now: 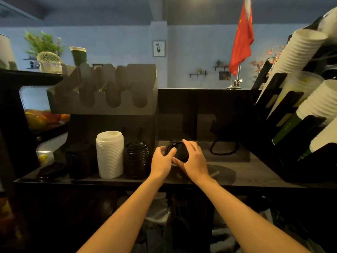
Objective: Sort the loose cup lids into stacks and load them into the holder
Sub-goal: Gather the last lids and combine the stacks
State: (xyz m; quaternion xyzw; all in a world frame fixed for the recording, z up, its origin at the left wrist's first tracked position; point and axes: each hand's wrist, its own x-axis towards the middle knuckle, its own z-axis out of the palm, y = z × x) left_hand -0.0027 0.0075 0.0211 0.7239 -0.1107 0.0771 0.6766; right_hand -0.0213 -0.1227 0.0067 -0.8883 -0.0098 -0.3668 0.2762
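Black lids (179, 149) sit between both hands above the bench (255, 172): left hand (162, 161) and right hand (195, 159) curl round them

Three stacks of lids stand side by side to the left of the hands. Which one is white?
The middle stack. It alone is white, and it is also the tallest; the left stack and the right stack are both black.

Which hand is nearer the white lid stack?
Left. The left hand sits right of the white lid stack, past a black stack; the right hand lies farther right. Both grip black lids.
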